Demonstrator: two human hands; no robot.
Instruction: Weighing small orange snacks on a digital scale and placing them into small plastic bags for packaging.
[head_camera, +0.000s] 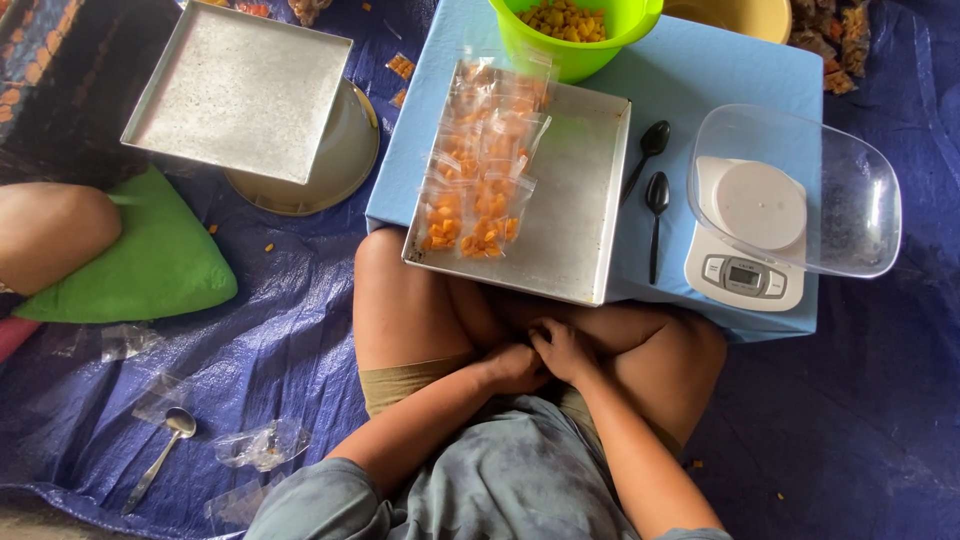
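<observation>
Both hands, left hand (515, 368) and right hand (565, 350), rest together in the lap, fingers curled; I cannot tell if they hold anything. Just ahead, a metal tray (570, 210) holds small bags of orange snacks (480, 190). A green bowl (575, 30) holds more.

I see both hands, left hand (515, 367) & right hand (565, 350), touching each other in the lap, just below the low table (700, 80). On the table: tray (575, 210) at the left w/ small bags (480, 175) in it, two spoons (652, 190) in the middle, scale (745, 235) at the right w/ a clear bowl (840, 200) on it. A bowl of bits (575, 30) sits behind the tray. Left of the table, another tray (235, 90) rests on a round plate (345, 165). A cushion (140, 260) lies further left, & one spoon (165, 450) on the floor sheet (300, 330).
</observation>
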